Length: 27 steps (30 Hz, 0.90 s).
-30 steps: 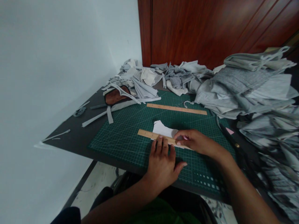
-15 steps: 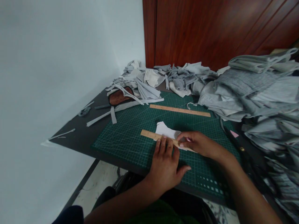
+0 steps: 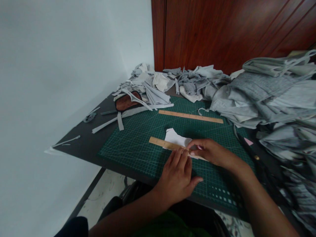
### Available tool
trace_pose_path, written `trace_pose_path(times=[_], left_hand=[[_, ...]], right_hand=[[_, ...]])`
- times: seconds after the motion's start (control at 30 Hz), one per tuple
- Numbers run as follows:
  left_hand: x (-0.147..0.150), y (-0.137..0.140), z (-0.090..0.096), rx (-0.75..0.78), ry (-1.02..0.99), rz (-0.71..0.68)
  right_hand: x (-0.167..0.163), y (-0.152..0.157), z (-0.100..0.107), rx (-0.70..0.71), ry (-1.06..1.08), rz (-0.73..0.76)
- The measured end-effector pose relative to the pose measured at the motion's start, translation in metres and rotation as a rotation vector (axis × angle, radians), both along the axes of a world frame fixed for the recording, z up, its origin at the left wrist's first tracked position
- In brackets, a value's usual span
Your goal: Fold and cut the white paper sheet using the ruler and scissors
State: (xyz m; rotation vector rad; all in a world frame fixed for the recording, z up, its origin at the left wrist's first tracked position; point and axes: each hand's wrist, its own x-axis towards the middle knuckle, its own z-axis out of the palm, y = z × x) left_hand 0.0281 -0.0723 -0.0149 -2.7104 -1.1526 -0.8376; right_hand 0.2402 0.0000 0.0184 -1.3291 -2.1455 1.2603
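Observation:
A short wooden ruler (image 3: 160,142) lies slanted across a piece of white lined paper (image 3: 175,137) on a green cutting mat (image 3: 133,141). My left hand (image 3: 176,174) rests on the ruler's near side, its fingers together and the thumb stretched out to the right. Just beside those fingertips, my right hand (image 3: 209,151) is closed in a pinch at the ruler and the paper's right part. A small bit of pink shows among its fingers; what it is I cannot make out. The ruler's right end is partly hidden by this hand.
A second wooden ruler (image 3: 191,116) lies farther back on the mat. Grey cloth scraps (image 3: 158,89) and a brown padded piece (image 3: 127,101) lie at the back left. Piled grey cloth (image 3: 266,92) fills the right side, near black scissors (image 3: 264,174) and a pink scrap (image 3: 248,141).
My left hand's fingers have drawn together and shifted right along the ruler, close to my right hand. The right hand, ruler and paper look the same.

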Motion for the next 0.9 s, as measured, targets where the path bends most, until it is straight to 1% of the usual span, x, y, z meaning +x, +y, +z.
trace_pose_path(times=[0.1, 0.2, 0.27, 0.37, 0.4, 0.47, 0.53, 0.6, 0.73, 0.9], left_hand=[[0.000, 0.000, 0.003, -0.002, -0.019, -0.034], [-0.004, 0.006, 0.009, -0.031, -0.101, -0.066], [-0.012, 0.019, 0.014, -0.108, -0.149, -0.043], [-0.031, 0.048, 0.018, -0.139, -0.138, 0.037], [-0.038, 0.058, 0.018, -0.180, -0.144, 0.046], [-0.052, 0.076, 0.016, -0.290, -0.128, -0.036], [-0.061, 0.087, 0.012, -0.349, -0.134, -0.122], [-0.066, 0.092, 0.009, -0.379, -0.160, -0.155], [-0.066, 0.090, 0.007, -0.405, -0.223, -0.148], [-0.063, 0.089, 0.009, -0.381, -0.202, -0.133]], right_hand=[[0.001, 0.000, -0.002, -0.001, 0.003, 0.000], [0.001, 0.001, -0.002, 0.002, 0.000, -0.002], [0.001, 0.000, -0.002, 0.012, -0.002, -0.006], [0.001, 0.000, 0.001, 0.027, -0.020, -0.009], [0.001, 0.000, 0.001, 0.028, -0.027, -0.010], [0.000, 0.000, 0.002, 0.025, -0.038, -0.007], [0.000, 0.000, 0.003, 0.029, -0.049, -0.006], [0.000, 0.000, 0.004, 0.036, -0.061, -0.004], [-0.001, 0.000, 0.006, 0.041, -0.073, 0.000], [-0.002, -0.001, 0.009, 0.056, -0.072, 0.013]])
